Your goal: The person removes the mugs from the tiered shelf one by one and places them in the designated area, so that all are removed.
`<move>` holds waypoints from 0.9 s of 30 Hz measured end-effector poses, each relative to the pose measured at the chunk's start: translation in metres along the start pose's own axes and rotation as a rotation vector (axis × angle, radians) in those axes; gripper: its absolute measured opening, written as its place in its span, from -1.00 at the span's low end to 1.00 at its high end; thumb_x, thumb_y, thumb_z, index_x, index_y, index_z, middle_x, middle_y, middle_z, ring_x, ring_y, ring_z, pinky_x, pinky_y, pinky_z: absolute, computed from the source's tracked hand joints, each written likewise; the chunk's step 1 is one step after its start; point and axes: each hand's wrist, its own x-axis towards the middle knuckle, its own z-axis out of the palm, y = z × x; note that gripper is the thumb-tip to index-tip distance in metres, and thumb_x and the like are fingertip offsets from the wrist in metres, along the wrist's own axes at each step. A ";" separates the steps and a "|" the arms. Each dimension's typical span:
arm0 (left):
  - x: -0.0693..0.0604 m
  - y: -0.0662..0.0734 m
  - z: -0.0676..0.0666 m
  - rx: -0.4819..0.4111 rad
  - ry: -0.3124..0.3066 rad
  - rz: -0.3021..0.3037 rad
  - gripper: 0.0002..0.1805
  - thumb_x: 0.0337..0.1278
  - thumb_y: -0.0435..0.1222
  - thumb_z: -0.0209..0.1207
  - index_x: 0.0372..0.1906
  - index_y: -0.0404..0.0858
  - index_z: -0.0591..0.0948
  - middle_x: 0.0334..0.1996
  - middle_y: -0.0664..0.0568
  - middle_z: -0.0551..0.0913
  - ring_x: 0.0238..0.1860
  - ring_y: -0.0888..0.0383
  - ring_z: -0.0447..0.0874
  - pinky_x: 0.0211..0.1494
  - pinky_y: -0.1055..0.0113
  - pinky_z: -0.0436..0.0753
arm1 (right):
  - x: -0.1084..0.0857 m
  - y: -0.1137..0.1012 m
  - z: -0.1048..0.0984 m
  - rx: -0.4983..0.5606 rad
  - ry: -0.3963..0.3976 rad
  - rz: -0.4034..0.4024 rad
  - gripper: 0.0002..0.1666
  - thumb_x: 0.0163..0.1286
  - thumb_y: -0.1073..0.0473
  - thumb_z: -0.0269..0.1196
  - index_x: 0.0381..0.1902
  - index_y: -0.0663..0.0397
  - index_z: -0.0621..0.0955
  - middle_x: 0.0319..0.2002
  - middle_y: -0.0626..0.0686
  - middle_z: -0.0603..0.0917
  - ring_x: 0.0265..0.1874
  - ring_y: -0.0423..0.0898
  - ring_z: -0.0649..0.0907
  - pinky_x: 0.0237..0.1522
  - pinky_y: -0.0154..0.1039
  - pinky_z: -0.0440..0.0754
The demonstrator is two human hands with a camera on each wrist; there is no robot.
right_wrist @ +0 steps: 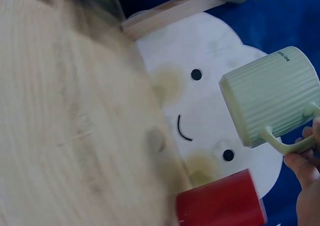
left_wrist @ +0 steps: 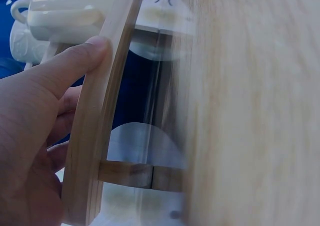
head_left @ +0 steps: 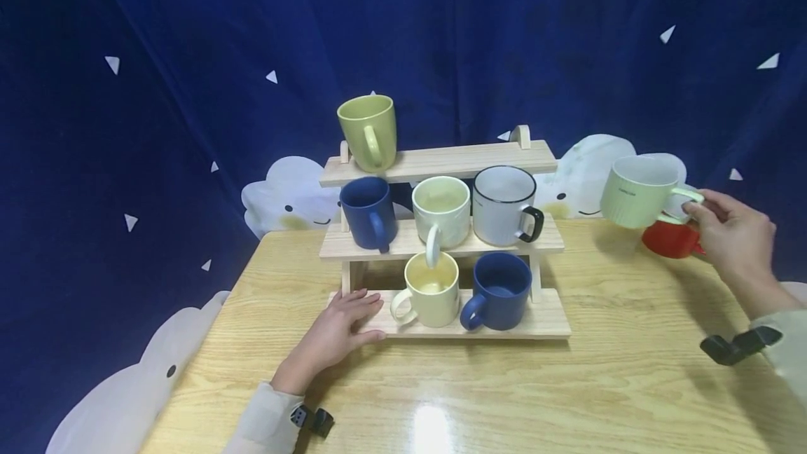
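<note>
Far right, above the table (head_left: 630, 370), the right hand (head_left: 734, 233) is pinching a pale green mug (head_left: 635, 196) by its handle (head_left: 690, 194); at left, the left hand (head_left: 340, 321), fingers extended, is resting on the bottom shelf (head_left: 550, 319).

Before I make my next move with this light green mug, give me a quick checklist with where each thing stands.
1. Right hand holding the light green mug by its handle: ok.
2. Light green mug apart from the red mug: ok, the right wrist view shows a gap.
3. Left hand resting on the bottom shelf: ok.
4. Room on the top shelf, right of the yellow-green mug: ok.
5. Light green mug set down: not ok, it's in the air.
6. Light green mug empty: cannot tell, its inside bottom is hidden.
</note>
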 end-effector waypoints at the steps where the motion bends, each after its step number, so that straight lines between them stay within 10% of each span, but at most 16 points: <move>1: 0.000 0.000 0.000 -0.002 0.001 0.000 -0.26 0.09 0.23 0.21 0.25 -0.17 0.57 0.26 0.04 0.53 0.36 -0.14 0.35 0.43 -0.24 0.09 | -0.001 0.003 0.001 -0.008 0.001 -0.004 -0.48 0.43 0.23 0.20 0.27 0.38 0.47 -0.50 -0.73 0.46 -0.52 -0.68 0.53 -0.55 -0.65 0.53; 27: 0.000 -0.001 0.002 -0.022 0.023 0.014 -0.30 0.07 0.15 0.29 0.22 -0.20 0.60 0.25 0.03 0.55 0.34 -0.16 0.36 0.40 -0.29 0.10 | -0.021 0.075 0.017 -0.208 -0.019 -0.027 -0.44 0.44 0.05 0.22 0.19 0.40 0.53 -0.52 -0.74 0.36 -0.53 -0.70 0.42 -0.52 -0.65 0.37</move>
